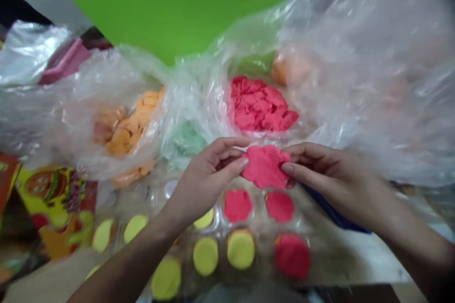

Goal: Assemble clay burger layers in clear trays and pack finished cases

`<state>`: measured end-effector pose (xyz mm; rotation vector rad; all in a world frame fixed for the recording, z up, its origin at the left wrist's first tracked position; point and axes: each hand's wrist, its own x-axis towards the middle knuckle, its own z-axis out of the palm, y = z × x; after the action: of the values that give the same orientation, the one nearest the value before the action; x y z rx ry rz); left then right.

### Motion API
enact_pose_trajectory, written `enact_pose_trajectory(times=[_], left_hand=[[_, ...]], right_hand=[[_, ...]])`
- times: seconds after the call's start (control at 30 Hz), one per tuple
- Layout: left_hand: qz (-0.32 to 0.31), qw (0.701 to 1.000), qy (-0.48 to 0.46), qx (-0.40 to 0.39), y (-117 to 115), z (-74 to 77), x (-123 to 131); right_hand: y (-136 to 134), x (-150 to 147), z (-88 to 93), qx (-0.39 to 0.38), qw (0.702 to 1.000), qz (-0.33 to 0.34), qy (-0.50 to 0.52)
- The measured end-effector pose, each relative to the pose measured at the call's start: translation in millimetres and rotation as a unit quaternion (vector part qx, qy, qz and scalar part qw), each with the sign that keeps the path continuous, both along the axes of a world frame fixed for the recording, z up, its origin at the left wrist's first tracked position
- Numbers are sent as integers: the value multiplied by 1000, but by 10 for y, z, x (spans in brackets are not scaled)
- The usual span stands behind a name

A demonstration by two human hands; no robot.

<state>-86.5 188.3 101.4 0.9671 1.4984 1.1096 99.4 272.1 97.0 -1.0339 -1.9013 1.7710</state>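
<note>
Fingers (231, 144) of the left hand (208, 177) and of the right hand (329, 175) are closed narrowly on the 2 opposite edges of a flat pink dough piece (266, 165), holding it just above the clear tray (261, 239). It looks soft, light and easily dented or torn, so a gentle pinch at the rim seems the safest hold. In the tray sit pink discs (237, 205) and yellow discs (205, 255). Beyond the tray lie a bag of pink dough (261, 104) and a bag of orange dough (130, 128). The desk (366, 255) shows beside the tray.
</note>
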Motion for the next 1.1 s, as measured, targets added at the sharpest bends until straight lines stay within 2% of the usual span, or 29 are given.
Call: enact_pose_trajectory(times=[0.13, 0.23, 0.3, 0.4, 0.57, 0.7, 0.87, 0.97, 1.03, 1.1], left_hand=[[-56, 994, 44, -85, -589, -395, 50], [-86, 984, 72, -141, -1014, -621, 146], [-100, 978, 102, -153, -1200, -726, 218], [-121, 967, 177, -135, -1324, -839, 303], [-163, 931, 321, -54, -1329, -957, 360], [-159, 910, 382, -17, -1335, -999, 345], [-173, 882, 439, 8, -1358, -982, 270], [-173, 878, 445, 29, -1251, -892, 170], [-156, 878, 448, 57, -1068, -773, 72], [-137, 873, 458, 102, -781, -607, -37]], right_hand=[[-505, 38, -485, -38, 991, 96, -87], [-857, 104, -782, -64, 979, 156, -115], [-1016, 128, -896, -36, 974, 182, -131], [-1147, 114, -953, 23, 966, 206, -152], [-1234, 64, -959, 87, 959, 183, -196], [-1290, 87, -964, 144, 939, 175, -260], [-1309, 136, -903, 240, 898, 231, -287], [-1110, 141, -770, 248, 903, 236, -259], [-814, 127, -616, 264, 915, 195, -235], [-392, 92, -433, 306, 920, 124, -211]])
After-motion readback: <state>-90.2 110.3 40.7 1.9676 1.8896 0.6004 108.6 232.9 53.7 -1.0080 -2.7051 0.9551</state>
